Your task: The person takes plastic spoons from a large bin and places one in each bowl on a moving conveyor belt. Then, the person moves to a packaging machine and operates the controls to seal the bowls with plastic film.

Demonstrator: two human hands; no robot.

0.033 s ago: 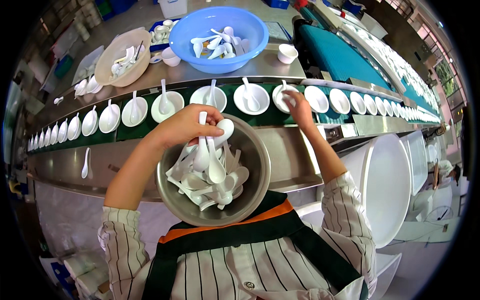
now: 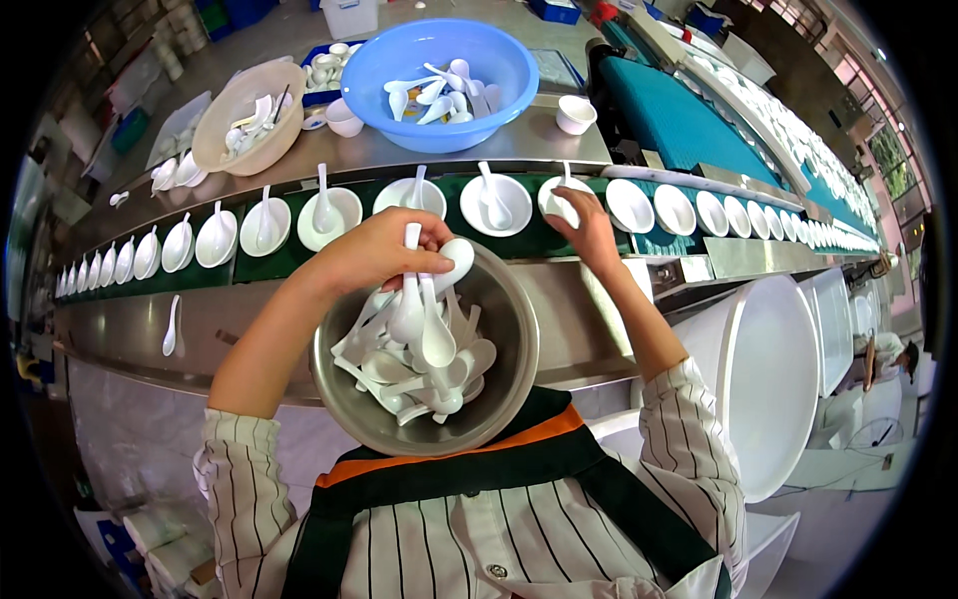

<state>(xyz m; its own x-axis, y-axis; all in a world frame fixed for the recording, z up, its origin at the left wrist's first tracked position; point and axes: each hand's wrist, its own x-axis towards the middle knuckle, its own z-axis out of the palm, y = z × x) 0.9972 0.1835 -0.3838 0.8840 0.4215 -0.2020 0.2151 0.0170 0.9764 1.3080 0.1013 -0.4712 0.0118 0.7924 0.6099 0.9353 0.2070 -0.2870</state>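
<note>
My left hand (image 2: 389, 243) is closed round the handles of several white ceramic soup spoons (image 2: 436, 339), their bowls hanging down. They hang over a steel bowl (image 2: 526, 329) in front of me, which holds a heap of more such spoons. Ahead, my right hand (image 2: 589, 228) reaches over a small white bowl (image 2: 552, 207) on the green belt, thumb and fingers apart. A spoon handle (image 2: 567, 172) sticks up from that bowl; the hand covers the spoon's lower part. To its left, a white bowl (image 2: 514, 217) has a spoon resting in it.
Bowls with spoons line the belt (image 2: 451, 208) leftward; bowls without spoons (image 2: 631, 207) line it rightward. A loose spoon (image 2: 171, 326) lies on the steel ledge. Behind stand a blue basin (image 2: 439, 135) of spoons, a beige basin (image 2: 210, 150) and a white cup (image 2: 576, 115). A large white tub (image 2: 773, 389) stands right.
My right hand has come lower over the small bowl, its thumb and fingers spreading apart. The bowls have shifted slightly left. My left hand still holds its spoons.
</note>
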